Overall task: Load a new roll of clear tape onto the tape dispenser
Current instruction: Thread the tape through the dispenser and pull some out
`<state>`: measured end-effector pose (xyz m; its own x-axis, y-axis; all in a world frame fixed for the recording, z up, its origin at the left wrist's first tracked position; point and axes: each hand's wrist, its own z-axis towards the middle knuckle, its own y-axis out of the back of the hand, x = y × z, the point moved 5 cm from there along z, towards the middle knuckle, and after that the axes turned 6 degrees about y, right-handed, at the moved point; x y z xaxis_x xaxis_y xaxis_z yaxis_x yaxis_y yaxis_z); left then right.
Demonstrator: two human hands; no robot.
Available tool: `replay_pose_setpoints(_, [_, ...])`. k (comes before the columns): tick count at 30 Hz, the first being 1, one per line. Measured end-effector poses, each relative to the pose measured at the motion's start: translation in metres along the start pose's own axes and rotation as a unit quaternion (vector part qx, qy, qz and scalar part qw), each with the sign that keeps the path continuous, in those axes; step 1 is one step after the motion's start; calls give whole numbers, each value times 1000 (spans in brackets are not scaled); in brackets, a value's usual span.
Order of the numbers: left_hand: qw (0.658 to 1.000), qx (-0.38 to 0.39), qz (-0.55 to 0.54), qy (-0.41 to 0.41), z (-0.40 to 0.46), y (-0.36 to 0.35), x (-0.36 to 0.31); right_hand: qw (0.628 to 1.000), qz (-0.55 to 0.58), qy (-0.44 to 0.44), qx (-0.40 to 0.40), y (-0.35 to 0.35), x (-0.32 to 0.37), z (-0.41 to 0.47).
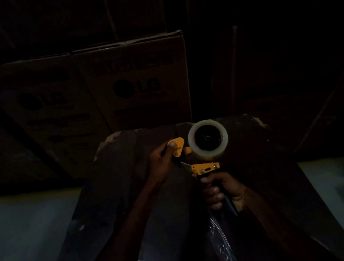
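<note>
The scene is very dark. A yellow hand-held tape dispenser [205,167] is held upright at the centre. A roll of clear tape [208,139] sits on its hub at the top right. My right hand [218,192] is wrapped around the dark handle below. My left hand [163,157] grips the yellow front flap [178,144] of the dispenser, thumb pressed on it. The serrated blade [186,166] shows between the flap and the yellow frame.
A worn dark surface [130,183] lies under my hands, with crinkled clear plastic [219,237] near my lap. Stacked cardboard boxes [135,86] with printed logos stand right behind it. Pale floor [13,239] shows on both sides.
</note>
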<state>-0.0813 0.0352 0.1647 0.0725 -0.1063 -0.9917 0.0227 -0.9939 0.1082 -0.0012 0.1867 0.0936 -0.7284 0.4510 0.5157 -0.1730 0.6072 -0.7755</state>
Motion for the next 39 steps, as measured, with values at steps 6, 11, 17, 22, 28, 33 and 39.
replay_pose_setpoints(6, [998,16,6,65,17,0,42,999,4,-10,-51,24,-9,25])
replay_pose_setpoints(11, [990,31,11,135,36,-1,90,995,36,-35,-81,50,-24,47])
replay_pose_setpoints(17, [975,56,22,213,54,-3,143,989,67,-85,-97,86,-43,75])
replay_pose_setpoints(22, [968,44,40,245,68,-1,177,982,75,-112,-131,107,-50,93])
replay_pose_setpoints(28, [966,63,60,245,75,-2,182,979,74,-124,-144,120,-57,100])
replay_pose_setpoints(33, [969,73,81,220,79,-1,182,972,24,-122,-201,121,-58,97])
replay_pose_setpoints(39, [971,86,114,191,83,0,187,952,-93,-50,-289,120,-57,89])
